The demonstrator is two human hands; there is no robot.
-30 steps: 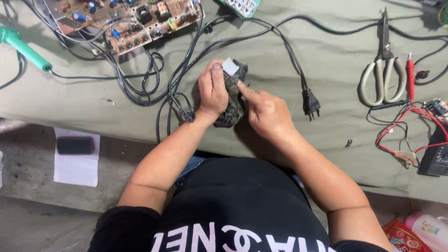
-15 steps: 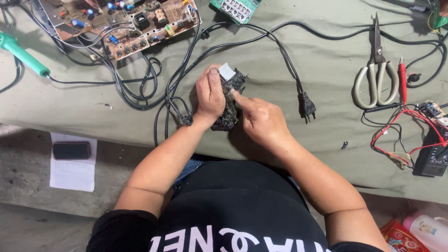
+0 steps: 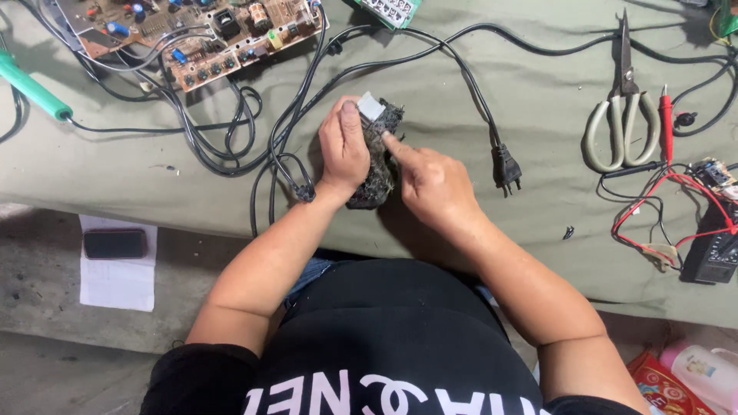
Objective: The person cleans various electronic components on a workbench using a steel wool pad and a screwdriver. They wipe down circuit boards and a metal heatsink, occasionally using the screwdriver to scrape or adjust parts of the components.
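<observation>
Little has changed over the last second: the left hand [image 3: 344, 150] still keeps its grip clamped on the dirty black module [image 3: 374, 165], just above the surface [image 3: 477, 223]. The right hand [image 3: 430, 184] has slid its forefinger up toward the module's white block [image 3: 370, 106], beyond the grip; its remaining fingers are curled around nothing.
</observation>
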